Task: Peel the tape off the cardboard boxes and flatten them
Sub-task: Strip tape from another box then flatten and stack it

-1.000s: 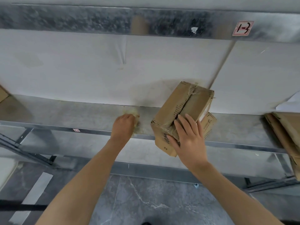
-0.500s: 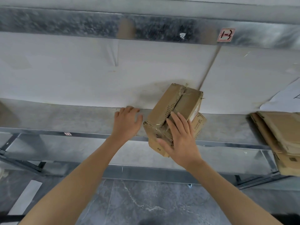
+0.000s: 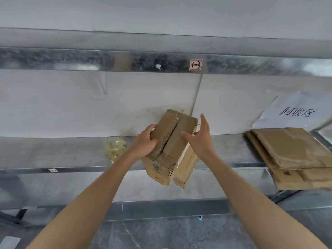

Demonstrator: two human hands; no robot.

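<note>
Box [image 3: 165, 126], frame centre, overhangs the shelf's [image 3: 62, 151] front edge. Left hand [image 3: 145, 143] fingers grasp its left side. Right hand [image 3: 200, 139] fingers are released at its right edge. Flattened cardboard [image 3: 291, 151] lies far right.

Setting: warehouse or stockroom, recycling corner. Evidence: long galvanized steel racking [image 3: 71, 60] with a bare metal shelf deck [image 3: 53, 151]. Location sticker "1-3" [image 3: 196, 65] on the upper beam, a smaller sticker [image 3: 53, 170] on the lower one. Paper sign [image 3: 298, 112] reading 回收区 (recycling area) leans on the white back panel [image 3: 53, 105]. Flattened cardboard boxes [image 3: 291, 151] are stacked just below it. Grey stone-pattern floor [image 3: 179, 234].
</note>
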